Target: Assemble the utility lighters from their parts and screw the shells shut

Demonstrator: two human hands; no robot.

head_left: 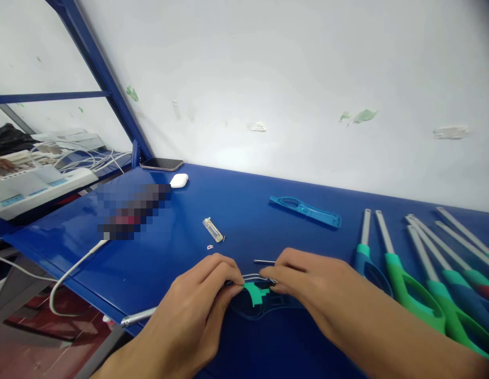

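A dark blue handle shell of a long-necked lighter (279, 311) lies open below my hands, with a bright green trigger piece (255, 293) in it. Its silver tube (138, 317) sticks out to the left of my wrist. My left hand (202, 302) is closed at the shell's left part, thumb and fingertips against the green piece. Thin pale wires (251, 277) run from there to my right hand (311, 279), whose fingers pinch around their right end. A slim metal rod (263, 261) shows at the right knuckles; whether that hand holds it is hidden.
A loose blue half shell (307, 210) and a small translucent part (212, 230) lie beyond my hands. Several lighters (410, 284) lie at right. A phone (162, 164), a white case (179, 181) and a blurred-out object with a white cable (72, 276) are at left. Another person's hand (3, 164) shows far left.
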